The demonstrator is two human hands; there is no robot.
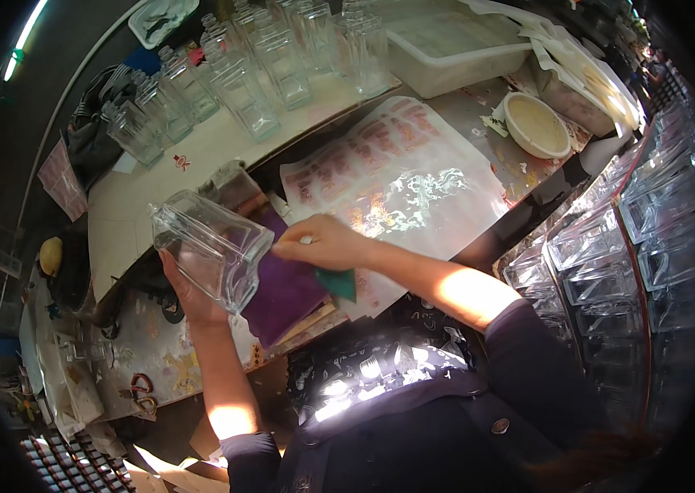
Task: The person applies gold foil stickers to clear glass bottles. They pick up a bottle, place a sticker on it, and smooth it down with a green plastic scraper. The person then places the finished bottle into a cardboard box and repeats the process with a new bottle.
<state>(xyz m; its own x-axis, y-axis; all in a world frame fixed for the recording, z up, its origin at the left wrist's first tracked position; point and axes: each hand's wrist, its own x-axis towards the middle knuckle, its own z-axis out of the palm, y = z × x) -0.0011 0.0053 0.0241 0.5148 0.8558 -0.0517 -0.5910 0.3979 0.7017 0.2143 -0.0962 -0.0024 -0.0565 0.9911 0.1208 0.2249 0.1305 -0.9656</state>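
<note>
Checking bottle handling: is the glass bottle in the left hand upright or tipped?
Tipped. The glass bottle lies on its side in the left hand, neck toward upper left.

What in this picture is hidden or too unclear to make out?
- Head view: the left hand is mostly behind the glass bottle.
- The green cloth is largely covered by the right hand.
- The label sheet print is washed out by glare.

Left hand [187,297] gripping a clear square glass bottle [209,246] from beneath, neck toward nine o'clock. Right hand [323,243] at three o'clock of it, pressing a green cloth [337,283]. Purple mat [286,292] underneath; empty bottles [240,78] at twelve o'clock.
</note>
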